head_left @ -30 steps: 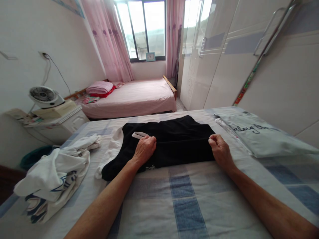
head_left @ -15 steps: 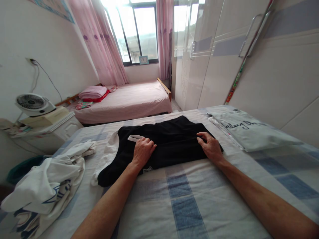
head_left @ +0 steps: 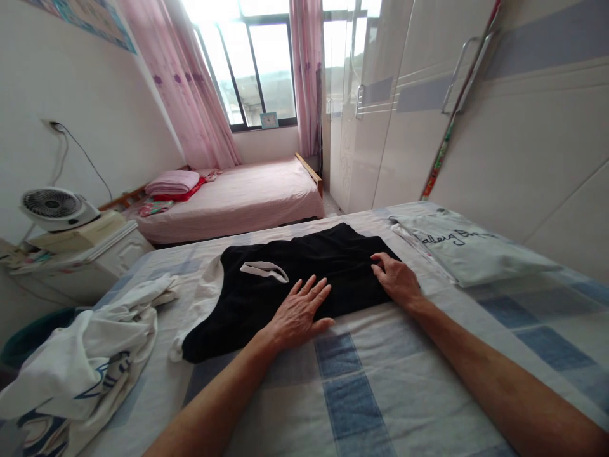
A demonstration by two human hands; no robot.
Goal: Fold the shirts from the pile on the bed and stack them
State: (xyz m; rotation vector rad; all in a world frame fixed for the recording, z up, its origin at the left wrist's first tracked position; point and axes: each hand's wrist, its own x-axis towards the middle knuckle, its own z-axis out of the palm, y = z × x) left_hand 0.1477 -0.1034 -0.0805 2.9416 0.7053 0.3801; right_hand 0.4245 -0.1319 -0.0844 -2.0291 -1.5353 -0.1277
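Observation:
A black shirt [head_left: 266, 311] with white sleeves [head_left: 204, 292] and a white collar band [head_left: 266, 271] lies folded on the checked bed. Across its near edge my left hand [head_left: 302, 311] rests flat, fingers spread, thumb pointing right. My right hand [head_left: 397, 279] sits on the shirt's right end, its fingers loosely bent with a gap between thumb and forefinger. Nothing shows between the fingers of either hand.
A pale green folded garment [head_left: 466, 247] with black lettering lies at the right. On the left is a crumpled white garment [head_left: 90, 355] with blue print. Beyond the bed stand a fan [head_left: 54, 206] on a cabinet, a pink bed [head_left: 247, 190] and wardrobes [head_left: 542, 146].
My left hand has let go of the cloth by the collar, shifted right and toward me, and spread flat. The white collar band is more exposed. My right hand has stayed about where it was.

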